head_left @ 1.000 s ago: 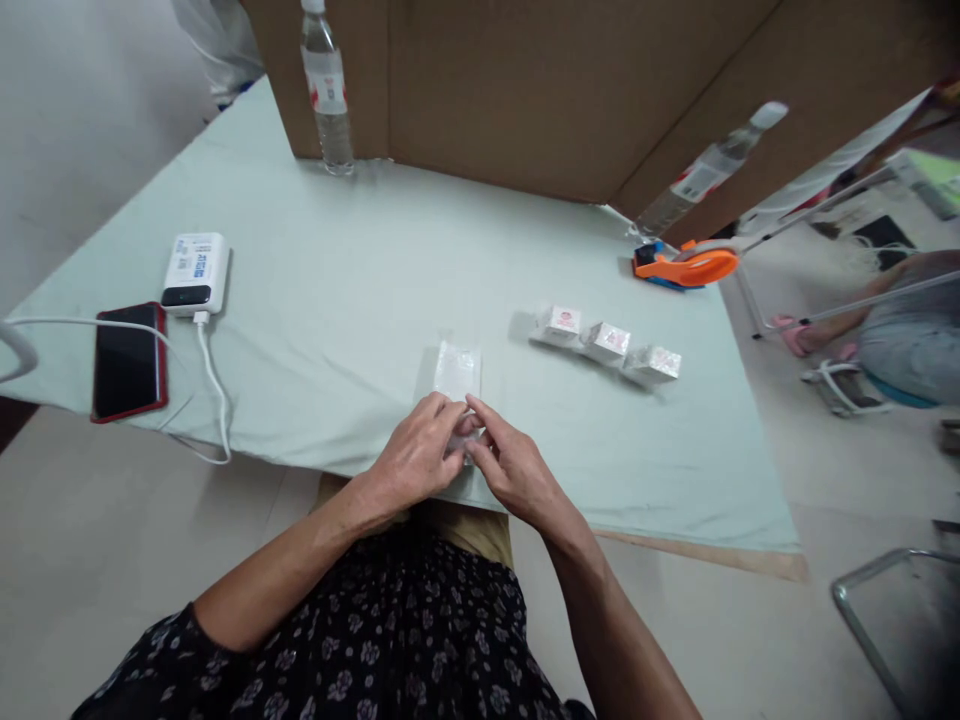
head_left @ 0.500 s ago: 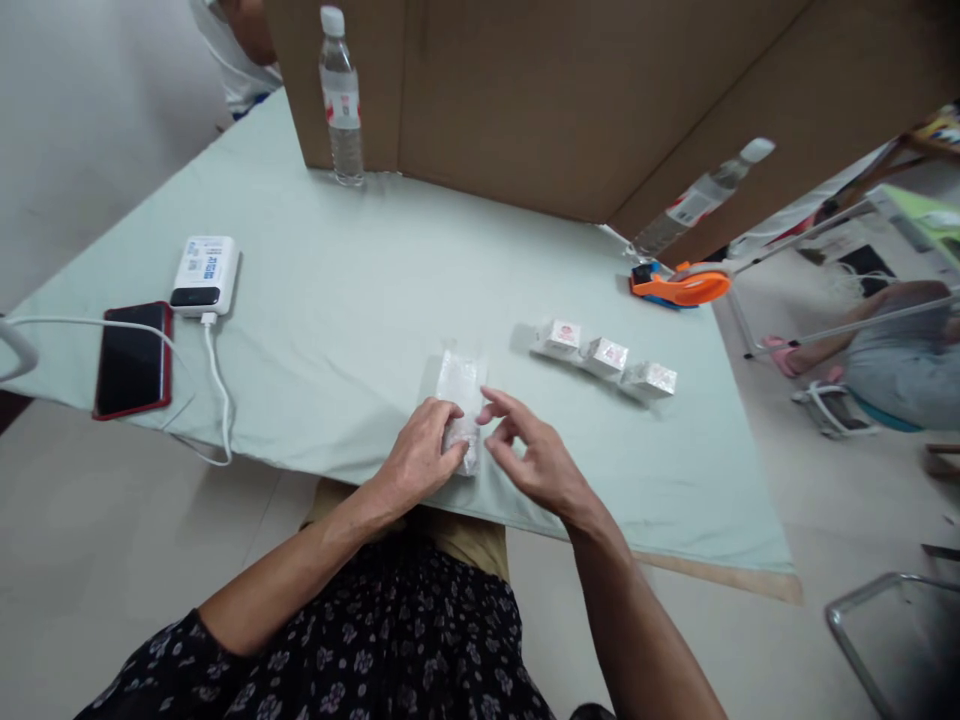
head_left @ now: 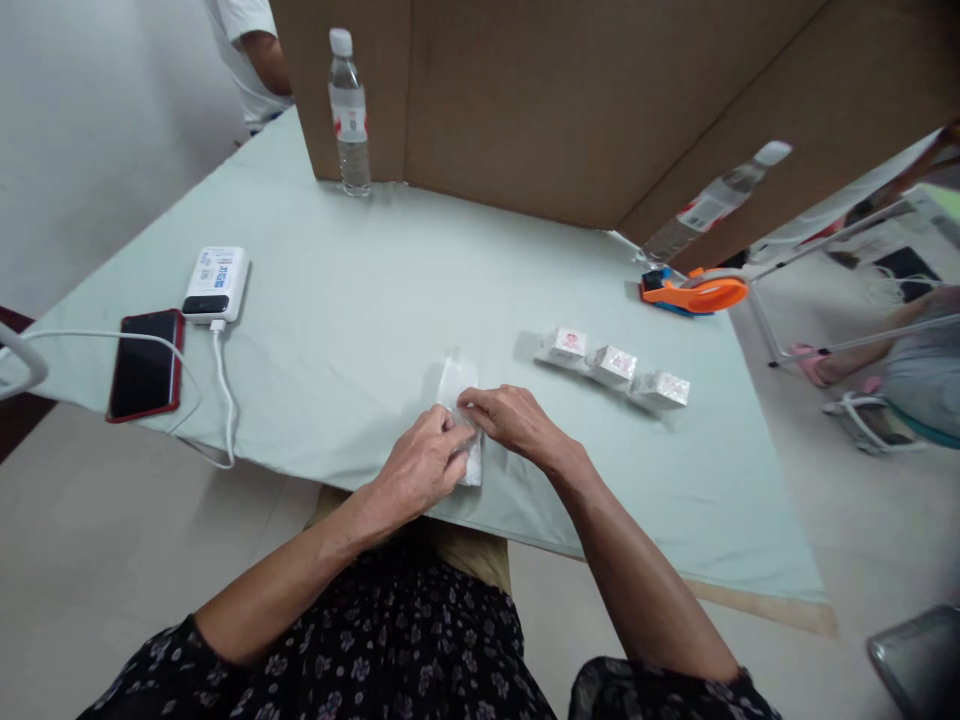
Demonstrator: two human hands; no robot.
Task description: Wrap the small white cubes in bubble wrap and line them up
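Observation:
A narrow piece of bubble wrap (head_left: 456, 378) lies near the table's front edge, its middle partly covered by both hands. Whether anything is wrapped inside it I cannot tell. My left hand (head_left: 429, 455) rests over its near half, fingers closed on it. From the right, my right hand (head_left: 510, 418) pinches at the middle of the wrap, close to the left fingertips. To the right stand three small white boxes in clear wrap: a left one (head_left: 566, 345), a middle one (head_left: 613, 365) and a right one (head_left: 661, 389).
An orange tape dispenser (head_left: 697, 291) lies at the right. Water bottles stand at the back left (head_left: 350, 120) and lean at the back right (head_left: 716, 205) by a cardboard panel (head_left: 510, 110). A phone (head_left: 146, 365) and a cabled power bank (head_left: 217, 283) lie left. Another person's arm (head_left: 266, 65) shows behind.
My right hand has moved left from beside the bubble wrap and closed onto its middle. My left hand stays on the wrap. The view has shifted slightly.

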